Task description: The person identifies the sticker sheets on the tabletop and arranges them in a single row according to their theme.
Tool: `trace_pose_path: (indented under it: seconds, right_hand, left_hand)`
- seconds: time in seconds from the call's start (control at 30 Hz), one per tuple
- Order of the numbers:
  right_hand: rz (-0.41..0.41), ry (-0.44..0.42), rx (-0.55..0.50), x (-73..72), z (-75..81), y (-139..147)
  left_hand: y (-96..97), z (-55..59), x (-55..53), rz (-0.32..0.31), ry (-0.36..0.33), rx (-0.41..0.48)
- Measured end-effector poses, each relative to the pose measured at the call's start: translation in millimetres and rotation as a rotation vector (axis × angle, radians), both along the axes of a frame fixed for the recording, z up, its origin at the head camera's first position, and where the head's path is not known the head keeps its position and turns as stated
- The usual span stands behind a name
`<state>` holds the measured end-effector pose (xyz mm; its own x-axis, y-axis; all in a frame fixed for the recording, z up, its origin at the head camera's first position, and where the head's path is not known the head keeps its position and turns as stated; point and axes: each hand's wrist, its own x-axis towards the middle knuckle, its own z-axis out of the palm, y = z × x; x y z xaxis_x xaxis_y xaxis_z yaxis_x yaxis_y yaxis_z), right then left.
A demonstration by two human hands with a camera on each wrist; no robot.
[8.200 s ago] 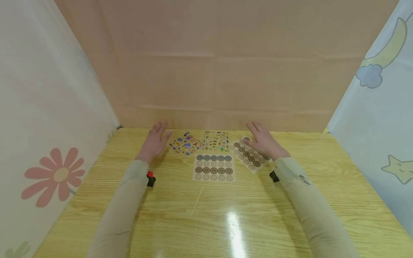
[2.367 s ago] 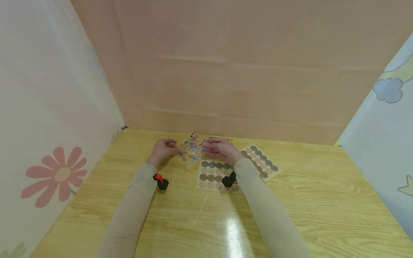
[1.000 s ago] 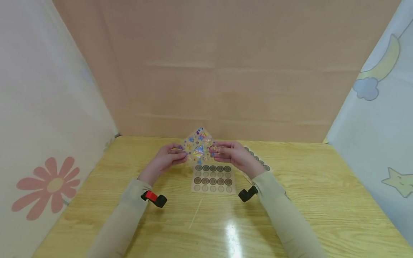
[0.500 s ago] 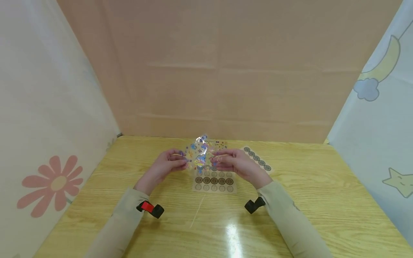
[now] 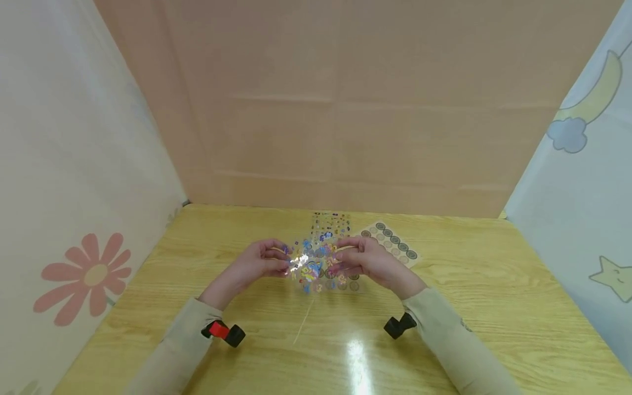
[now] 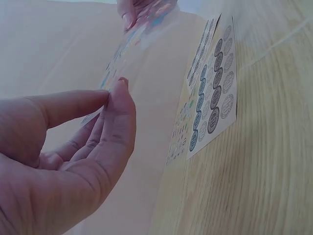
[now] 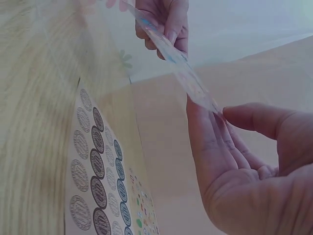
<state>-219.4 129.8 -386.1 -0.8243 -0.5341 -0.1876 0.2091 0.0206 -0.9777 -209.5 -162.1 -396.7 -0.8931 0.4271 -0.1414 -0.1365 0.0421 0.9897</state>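
A clear sticker sheet (image 5: pixel 312 270) with small colourful cartoon figures is held up above the table between both hands, catching a bright glare on its left part. My left hand (image 5: pixel 250 266) pinches its left edge between thumb and fingers; the left wrist view shows the grip close up. On the opposite edge, my right hand (image 5: pixel 371 263) pinches it the same way, thumb against fingers in the right wrist view. Seen edge-on in the right wrist view, the sheet (image 7: pixel 171 55) is thin and slants between the hands. Behind it lies a sheet of round grey and brown stickers (image 7: pixel 98 169).
Another clear sheet with tiny coloured stickers (image 5: pixel 329 221) lies flat near the back of the wooden table (image 5: pixel 276 351). To its right, a second sheet of round stickers (image 5: pixel 390 241) lies at an angle. A tan backdrop (image 5: pixel 326 137) rises behind the table.
Both hands reached in, picked the cartoon sticker sheet up off the table and hold it by its sides. Over the last second they have drawn it toward the body, now over the front round-sticker sheet.
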Motion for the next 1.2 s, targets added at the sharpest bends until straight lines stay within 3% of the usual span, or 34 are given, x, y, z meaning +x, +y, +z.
trace_pose_path:
  seconds: [0.3, 0.63, 0.9, 1.2]
  right_hand:
    - [0.031, -0.01, 0.029, 12.8, -15.3, -8.9]
    - [0.021, -0.024, 0.018, 31.6, -36.8, -32.5]
    - [-0.08, -0.075, 0.024, 47.9, -47.8, -54.6]
    - [-0.03, -0.15, -0.061, 60.9, -53.1, -70.3]
  left_hand:
    - [-14.6, -4.3, 18.9, -0.069, 0.002, -0.037]
    - [-37.3, -17.9, 38.0, -0.001, -0.032, -0.048]
    - [-55.2, -29.3, 50.1, 0.019, -0.078, -0.039]
    - [-71.3, -33.1, 59.8, 0.037, -0.102, -0.07]
